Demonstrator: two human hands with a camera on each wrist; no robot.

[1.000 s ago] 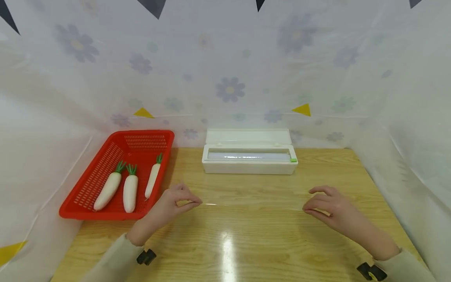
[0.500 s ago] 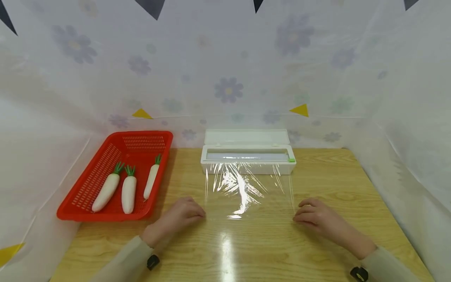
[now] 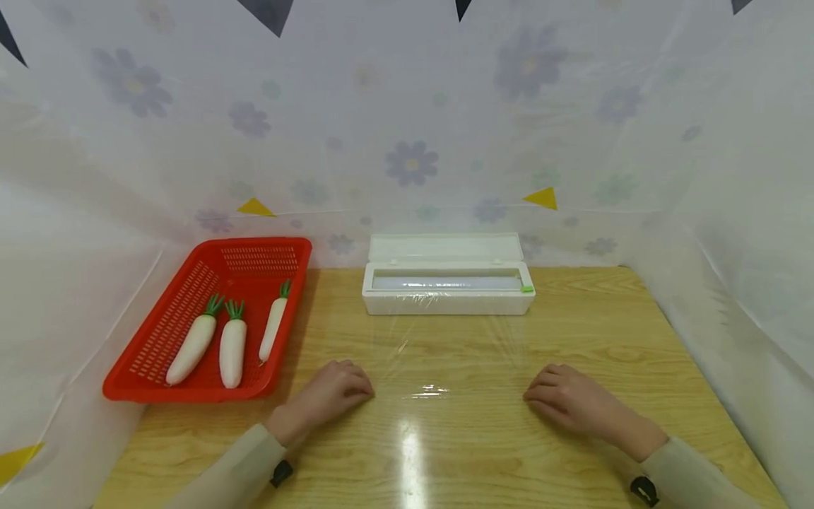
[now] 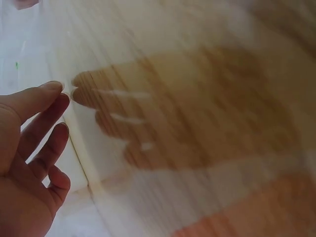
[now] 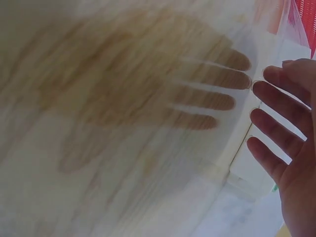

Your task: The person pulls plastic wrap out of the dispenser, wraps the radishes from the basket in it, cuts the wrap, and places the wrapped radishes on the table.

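Observation:
A clear sheet of cling film (image 3: 427, 391) stretches from the front of a white cling film dispenser (image 3: 448, 304) toward me, low over the wooden table. My left hand (image 3: 333, 392) pinches its near left corner, thumb tip against the forefinger. At the near right corner my right hand (image 3: 569, 396) pinches the film the same way. Both hands are down close to the tabletop. In the wrist views the left hand (image 4: 34, 148) and right hand (image 5: 291, 118) have fingertips right at the glossy surface, which mirrors them. The film itself barely shows there.
At the left stands a red plastic basket (image 3: 206, 396) with three white radishes (image 3: 233, 353) with green tops in it. The dispenser's lid (image 3: 445, 247) is raised, showing the film roll (image 3: 445, 282). Pale flowered sheeting (image 3: 413, 99) closes in the table's back and sides.
Both hands have come down and toward me with the film, and slightly inward. The film's bright creases over the dispenser front have faded as the sheet settled lower.

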